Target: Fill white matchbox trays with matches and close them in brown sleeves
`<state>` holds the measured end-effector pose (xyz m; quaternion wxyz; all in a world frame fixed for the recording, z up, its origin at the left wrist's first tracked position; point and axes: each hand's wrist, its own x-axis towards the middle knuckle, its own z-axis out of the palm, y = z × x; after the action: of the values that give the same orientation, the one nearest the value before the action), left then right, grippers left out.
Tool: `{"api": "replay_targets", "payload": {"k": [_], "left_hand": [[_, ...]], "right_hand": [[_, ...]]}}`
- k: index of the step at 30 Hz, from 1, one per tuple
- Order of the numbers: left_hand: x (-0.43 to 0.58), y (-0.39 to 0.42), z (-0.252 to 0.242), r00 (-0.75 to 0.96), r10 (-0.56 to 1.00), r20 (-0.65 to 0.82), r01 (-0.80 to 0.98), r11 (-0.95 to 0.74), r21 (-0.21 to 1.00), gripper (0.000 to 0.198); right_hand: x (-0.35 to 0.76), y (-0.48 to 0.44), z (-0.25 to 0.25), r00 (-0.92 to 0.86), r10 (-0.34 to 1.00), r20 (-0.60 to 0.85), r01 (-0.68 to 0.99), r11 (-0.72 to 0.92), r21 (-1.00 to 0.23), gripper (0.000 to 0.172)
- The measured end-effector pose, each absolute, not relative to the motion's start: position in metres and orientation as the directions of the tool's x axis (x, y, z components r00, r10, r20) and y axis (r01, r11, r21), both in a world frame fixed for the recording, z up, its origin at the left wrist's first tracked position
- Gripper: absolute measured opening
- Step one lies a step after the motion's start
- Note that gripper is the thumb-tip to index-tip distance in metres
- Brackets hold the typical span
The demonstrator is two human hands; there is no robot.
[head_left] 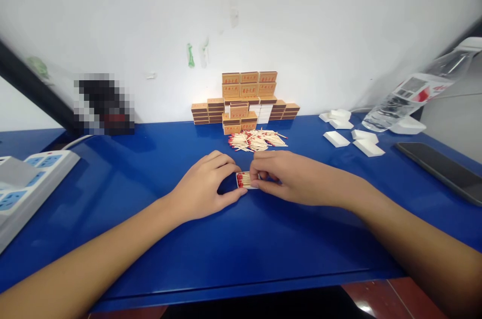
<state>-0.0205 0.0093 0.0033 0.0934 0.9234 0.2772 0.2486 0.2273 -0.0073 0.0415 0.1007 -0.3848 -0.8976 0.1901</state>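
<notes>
A small white matchbox tray (238,180) holding red-headed matches (244,179) lies on the blue table in front of me. My left hand (211,182) has its thumb and fingertips closed around the tray's left end. Over the right end of the tray, my right hand (283,176) is bent down with its fingers curled together. Its fingertips touch the tray area, and what they hold, if anything, is hidden. Just beyond both hands lies a heap of loose matches (254,140), in front of stacked matchboxes (249,89).
White empty trays (336,139) lie at the back right, near a leaning plastic bottle (414,91) and a dark phone (439,166). A white power strip (56,166) sits at the left. The blue table (241,254) meets a white wall (150,23).
</notes>
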Motion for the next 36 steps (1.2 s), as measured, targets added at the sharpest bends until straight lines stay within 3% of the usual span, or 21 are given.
{"api": "replay_targets", "payload": {"k": [6,11,36], "left_hand": [[-0.021,0.010,0.002,0.725,0.557,0.404,0.464,-0.829,0.310,0.024],[-0.021,0.009,0.002,0.726,0.558,0.401,0.462,-0.829,0.316,0.024],[-0.020,0.007,0.004,0.751,0.543,0.375,0.434,-0.834,0.340,0.024]], "right_hand": [[0.227,-0.007,0.038,-0.671,0.739,0.060,0.662,0.633,-0.400,0.025],[0.228,-0.006,0.037,-0.669,0.736,0.102,0.651,0.646,-0.399,0.019],[0.225,-0.003,0.030,-0.643,0.756,0.123,0.664,0.631,-0.401,0.023]]}}
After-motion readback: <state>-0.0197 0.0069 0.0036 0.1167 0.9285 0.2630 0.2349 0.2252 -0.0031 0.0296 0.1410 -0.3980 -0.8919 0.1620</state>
